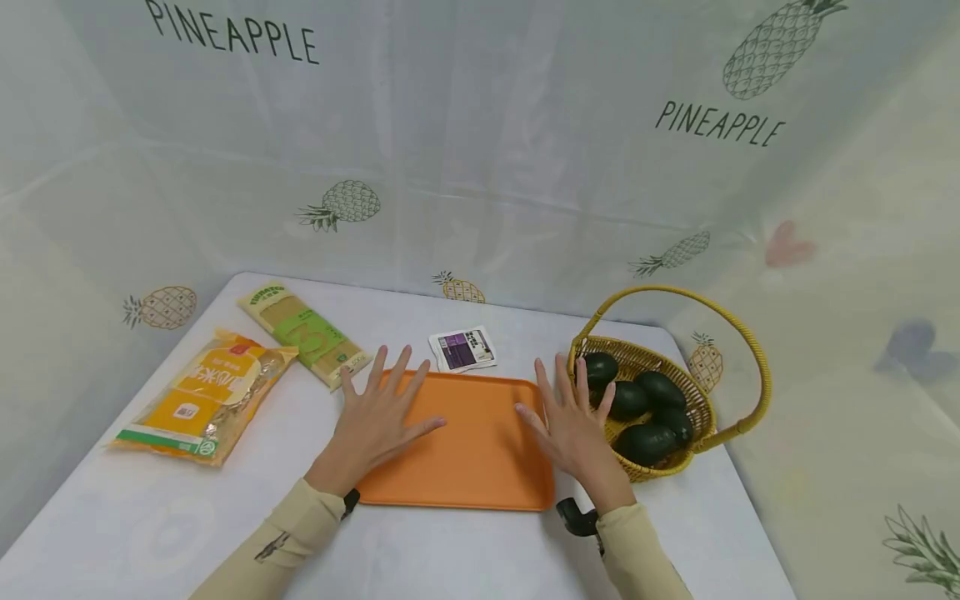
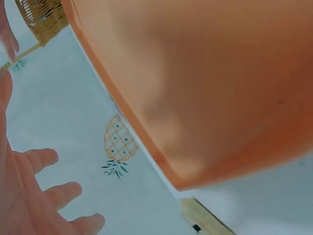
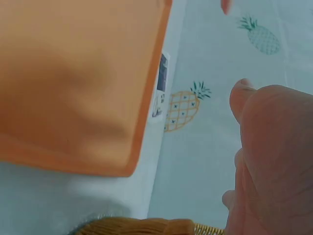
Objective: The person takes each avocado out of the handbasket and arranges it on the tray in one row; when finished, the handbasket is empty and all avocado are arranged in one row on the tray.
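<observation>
Head view: left hand and right hand spread, gripping nothing, over orange rectangular tray; dark-green oval fruits in yellow woven basket. Handling seemingly unstarted.

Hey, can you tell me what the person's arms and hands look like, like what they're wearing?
The left hand and right hand are both gloveless. The left sleeve and right sleeve are pale beige; the left bears a dark mark near its cuff. A small black piece shows at the left wrist, and a curved black piece at the right.
</observation>
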